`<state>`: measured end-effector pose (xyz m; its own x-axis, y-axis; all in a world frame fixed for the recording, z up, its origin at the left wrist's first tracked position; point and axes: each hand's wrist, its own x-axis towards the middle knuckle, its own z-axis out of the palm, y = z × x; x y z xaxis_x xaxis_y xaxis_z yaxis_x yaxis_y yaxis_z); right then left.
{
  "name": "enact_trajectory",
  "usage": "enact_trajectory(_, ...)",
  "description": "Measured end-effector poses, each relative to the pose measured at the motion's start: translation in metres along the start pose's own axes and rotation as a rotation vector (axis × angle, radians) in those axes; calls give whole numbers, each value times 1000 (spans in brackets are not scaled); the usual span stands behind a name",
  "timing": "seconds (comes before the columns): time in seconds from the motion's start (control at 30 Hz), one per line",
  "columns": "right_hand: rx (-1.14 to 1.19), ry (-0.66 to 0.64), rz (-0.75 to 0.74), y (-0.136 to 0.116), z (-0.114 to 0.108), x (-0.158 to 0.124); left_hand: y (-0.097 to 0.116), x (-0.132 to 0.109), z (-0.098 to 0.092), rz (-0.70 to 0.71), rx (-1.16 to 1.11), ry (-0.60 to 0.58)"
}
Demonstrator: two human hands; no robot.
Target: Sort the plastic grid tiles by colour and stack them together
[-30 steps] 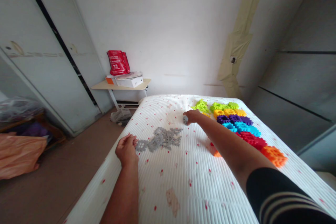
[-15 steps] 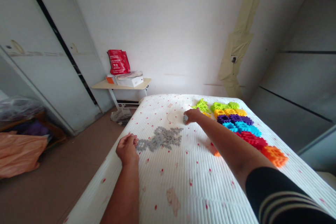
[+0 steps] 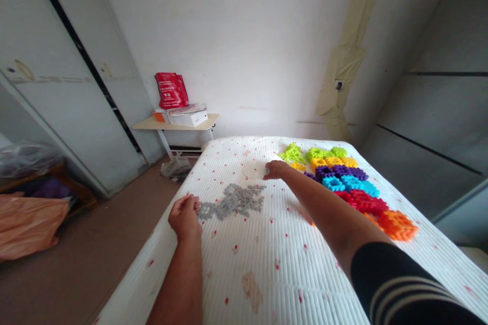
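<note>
My left hand [image 3: 184, 216] rests at the left end of a pile of grey interlocking building pieces [image 3: 238, 200]. Its fingers are curled together, close beside the leftmost flat grey piece [image 3: 207, 210]; whether they pinch anything is hidden. Farther out over the bed, my right hand [image 3: 276, 169] is closed, palm down, with a small pale grey piece [image 3: 267, 169] just showing at its fingertips. Beyond that hand lie loose lime-green pieces [image 3: 293, 153] and yellow pieces [image 3: 298, 166].
Rows of assembled blocks stand on the right: lime green [image 3: 318, 154], yellow [image 3: 332, 162], purple [image 3: 345, 173], light blue [image 3: 358, 186], red [image 3: 368, 202] and orange [image 3: 399, 225]. A striped, red-dotted sheet [image 3: 263, 269] covers the bed. A small table [image 3: 147, 122] bears a red bag [image 3: 171, 90].
My right hand has shifted slightly left and toward me, and less of the pale piece shows in its fingers. The left hand and the grey pile have stayed put.
</note>
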<state>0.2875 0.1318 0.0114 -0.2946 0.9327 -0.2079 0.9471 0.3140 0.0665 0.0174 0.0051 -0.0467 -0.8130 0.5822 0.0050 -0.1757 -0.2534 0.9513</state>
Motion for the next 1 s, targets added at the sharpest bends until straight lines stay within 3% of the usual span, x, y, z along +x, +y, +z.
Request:
enact_trajectory(0.7, -32, 51, -9, -7, -2, -8, -2, 1, -1, 2, 22, -10)
enact_trajectory(0.83, -26, 166, -96, -33, -20, -16, 0, 0, -1, -6, 9, -9)
enact_trajectory(1.0, 28, 202, -365, -99, -32, -32, 4, 3, -2, 33, -4, 84)
